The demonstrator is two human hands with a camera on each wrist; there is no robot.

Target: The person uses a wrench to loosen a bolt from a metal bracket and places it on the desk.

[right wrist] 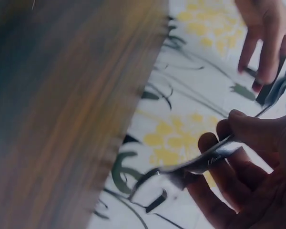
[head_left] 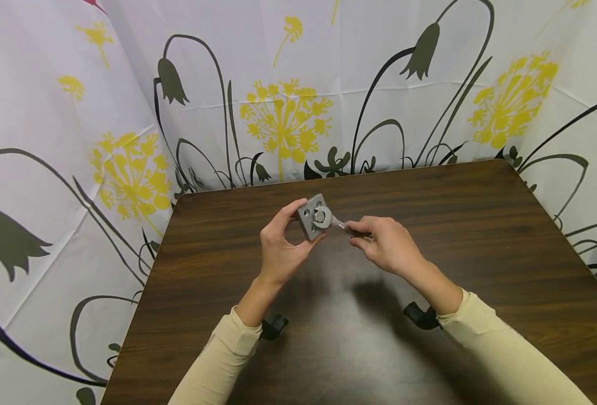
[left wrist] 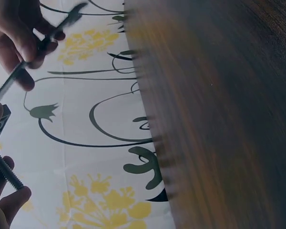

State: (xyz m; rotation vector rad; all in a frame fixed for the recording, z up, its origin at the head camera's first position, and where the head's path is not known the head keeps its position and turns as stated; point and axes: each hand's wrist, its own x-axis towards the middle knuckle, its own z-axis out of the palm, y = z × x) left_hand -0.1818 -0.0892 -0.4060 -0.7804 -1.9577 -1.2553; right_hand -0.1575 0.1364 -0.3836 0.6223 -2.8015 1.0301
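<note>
My left hand (head_left: 281,247) grips a small grey metal plate (head_left: 317,200) with several holes, thumb and fingers at its opposite edges. A bolt with a hex head (head_left: 320,216) passes through the plate. In the left wrist view its threaded shank (left wrist: 7,171) sticks out behind, with a fingertip at the end. My right hand (head_left: 389,244) pinches the handle of a metal wrench (head_left: 341,225) between thumb and fingers. One end of the wrench sits around the bolt head. Its other end (right wrist: 150,188) extends past my right fingers in the right wrist view.
Both hands are raised over a dark wood-grain table (head_left: 217,270). A white curtain (head_left: 207,140) printed with flowers hangs behind the table and along its sides. Black wrist mounts (head_left: 421,316) stick out under the sleeves.
</note>
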